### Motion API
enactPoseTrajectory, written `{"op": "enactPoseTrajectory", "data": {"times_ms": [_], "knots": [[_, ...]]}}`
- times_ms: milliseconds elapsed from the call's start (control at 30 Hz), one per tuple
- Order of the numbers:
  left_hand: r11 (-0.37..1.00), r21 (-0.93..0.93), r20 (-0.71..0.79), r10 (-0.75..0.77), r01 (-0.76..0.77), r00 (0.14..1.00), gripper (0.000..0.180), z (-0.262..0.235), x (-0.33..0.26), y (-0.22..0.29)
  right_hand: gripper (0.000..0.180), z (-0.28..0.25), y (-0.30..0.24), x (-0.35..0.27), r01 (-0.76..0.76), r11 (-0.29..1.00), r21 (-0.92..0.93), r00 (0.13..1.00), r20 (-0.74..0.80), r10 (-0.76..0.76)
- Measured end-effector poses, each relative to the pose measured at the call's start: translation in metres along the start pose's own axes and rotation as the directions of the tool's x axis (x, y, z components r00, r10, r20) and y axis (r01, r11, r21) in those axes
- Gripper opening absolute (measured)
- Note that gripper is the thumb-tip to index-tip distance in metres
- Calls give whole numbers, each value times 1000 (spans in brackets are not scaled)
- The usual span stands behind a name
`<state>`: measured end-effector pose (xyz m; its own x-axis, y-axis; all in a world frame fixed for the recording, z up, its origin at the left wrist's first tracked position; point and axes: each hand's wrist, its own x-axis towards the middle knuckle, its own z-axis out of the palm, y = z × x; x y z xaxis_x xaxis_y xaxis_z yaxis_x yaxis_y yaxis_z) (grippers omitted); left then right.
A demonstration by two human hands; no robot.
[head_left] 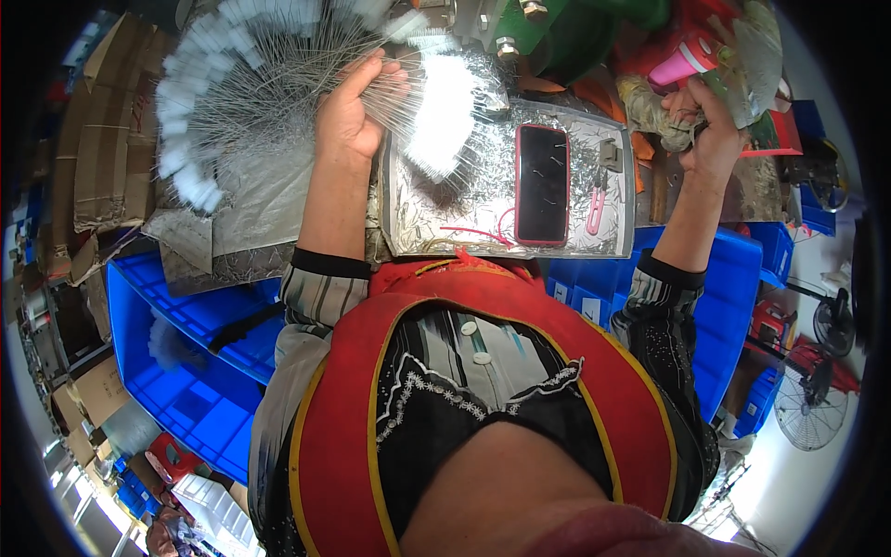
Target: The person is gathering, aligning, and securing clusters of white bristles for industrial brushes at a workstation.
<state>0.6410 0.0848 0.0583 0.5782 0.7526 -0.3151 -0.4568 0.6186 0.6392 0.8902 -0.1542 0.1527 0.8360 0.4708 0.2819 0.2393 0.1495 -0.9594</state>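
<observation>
My left hand (351, 116) is closed around a bundle of thin wire stems, part of a group of wire-stemmed brushes with white bristle heads (444, 121). Beside it, to the left, a large fanned pile of the same brushes (246, 102) lies with bristle heads outward and wires toward the middle. At the upper right, my right hand (710, 130) has its fingers curled in against a crumpled, dirty whitish cloth (650, 107). What these fingers grip, if anything, is hidden. A pink object (682, 63) sits just beyond them, with clear plastic wrap (759, 70) alongside.
A shallow tray (399, 232) littered with wire bits holds a phone in a red case (542, 186), a pink cutter (596, 209) and a small metal block (610, 155). Green machinery (575, 42) stands beyond. Blue bins (195, 408) are below the bench; cardboard (116, 130) is at left.
</observation>
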Motion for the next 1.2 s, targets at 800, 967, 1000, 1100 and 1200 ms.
{"op": "enactPoseTrajectory", "data": {"times_ms": [800,967,1000,1100,1200], "knots": [[994,-23,143,108,-106,984,28,-4,1,-5,14,-11,17,6,18,987,162,997,77,-31],[989,-1,97,145,-146,985,30,1,-3,-8,21,6,-16,0,-51,994,95,999,-9,52],[990,1,91,141,-142,986,30,1,-3,-7,22,6,-16,-1,-39,996,78,999,-10,40],[984,6,77,176,-177,981,30,4,-1,-9,23,2,-9,1,-28,998,52,1000,-9,28],[985,-13,28,171,-171,985,26,11,-4,-8,23,-2,2,1,-18,999,42,1000,8,18]]}}
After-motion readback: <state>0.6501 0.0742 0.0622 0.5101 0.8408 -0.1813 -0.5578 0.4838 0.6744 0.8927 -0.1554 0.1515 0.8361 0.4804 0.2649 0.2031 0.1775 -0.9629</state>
